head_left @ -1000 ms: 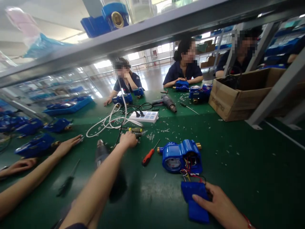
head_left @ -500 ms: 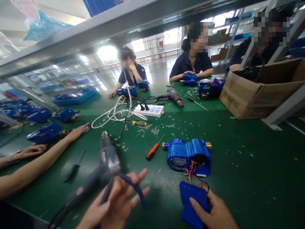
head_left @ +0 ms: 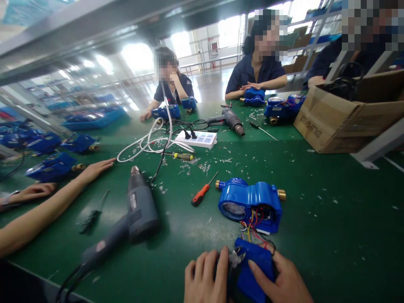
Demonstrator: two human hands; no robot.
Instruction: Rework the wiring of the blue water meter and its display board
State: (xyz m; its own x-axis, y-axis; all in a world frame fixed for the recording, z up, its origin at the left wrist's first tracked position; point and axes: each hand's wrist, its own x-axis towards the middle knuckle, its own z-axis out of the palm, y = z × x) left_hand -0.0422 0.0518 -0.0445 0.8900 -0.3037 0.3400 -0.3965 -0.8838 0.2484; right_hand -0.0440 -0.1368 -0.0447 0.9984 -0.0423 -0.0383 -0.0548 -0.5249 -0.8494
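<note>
Well left of the blue meter (head_left: 249,195), a heat gun (head_left: 142,216) lies on the tabletop (head_left: 334,235); an orange screwdriver (head_left: 200,195) sits just left of the meter. On the meter's near side, my left grip (head_left: 206,277) has its fingers curled around what look like cutters (head_left: 237,257), metal tips at the left edge of a blue cover (head_left: 257,263); I cannot tell whether they bite anything. I judge the cover light, stiff and smooth, best taken across its flat faces; it sits nearer me than the meter, and my right grip (head_left: 280,273) pinches its right side, thumb on top. The thin coloured wires (head_left: 251,229) between meter and cover seem soft and easily torn, so I would keep them slack. The meter I take for heavy, hard and slick, best held around its body. It looks glossy blue, with a round window (head_left: 232,209) at its left, an open cavity towards its right and a brass end (head_left: 282,195) beyond.
</note>
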